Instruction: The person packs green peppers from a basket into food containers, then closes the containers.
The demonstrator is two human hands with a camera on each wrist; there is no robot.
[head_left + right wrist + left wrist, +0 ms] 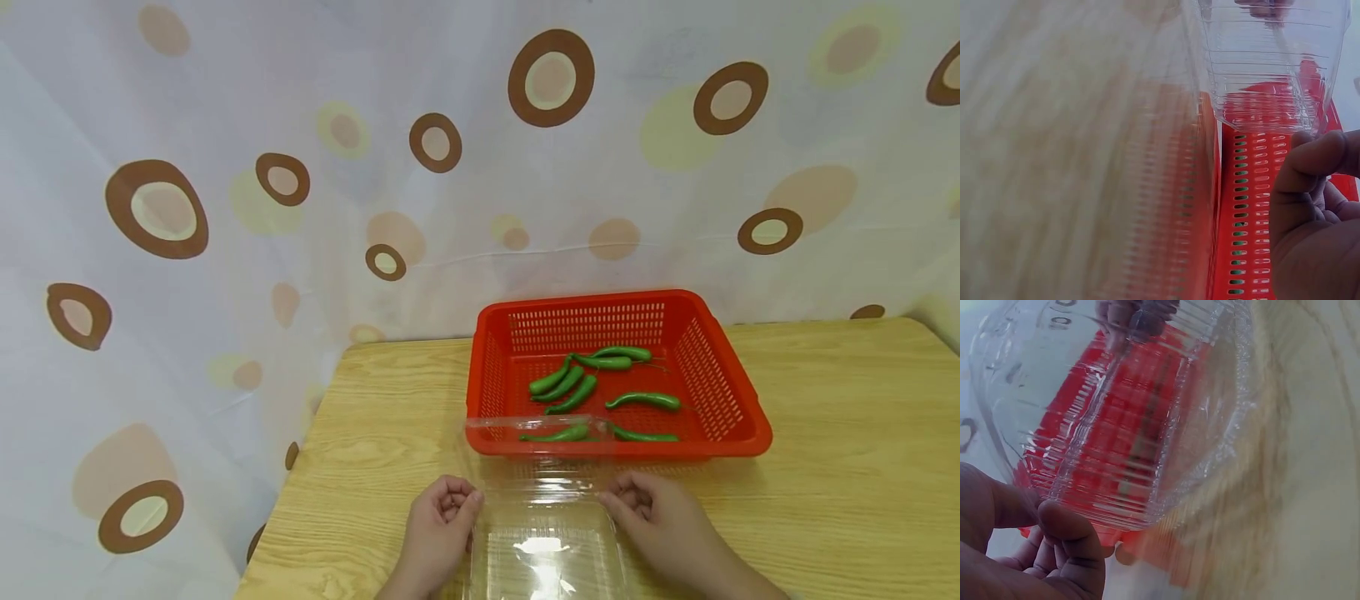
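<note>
- We see the clear plastic container (pixel 543 546) at the near side of the desk (pixel 367 433), directly between the two hands, nearer to us than the basket.
- The left hand (pixel 442 525) is on the container's left side; its thumb and forefinger pinch the thin edge, as the left wrist view shows closely, with the other fingers curled beneath.
- The right hand (pixel 660 521) is on the container's right side, level with the left one, and we see its thumb and bent forefinger pinching the edge there.
- The container is spread open, one part near us and another on the far side; from the head view this far part overlaps the basket's near rim, and we cannot tell whether the two touch.
- Beyond both hands, a red basket (pixel 697 448) with slotted walls stands on the desk, reaching farther right than the container.
- Inside the basket we see several green peppers (pixel 645 401), some bunched toward the left and others lying apart.
- Behind the desk hangs a pale cloth (pixel 480 50) with brown rings and soft spots.
</note>
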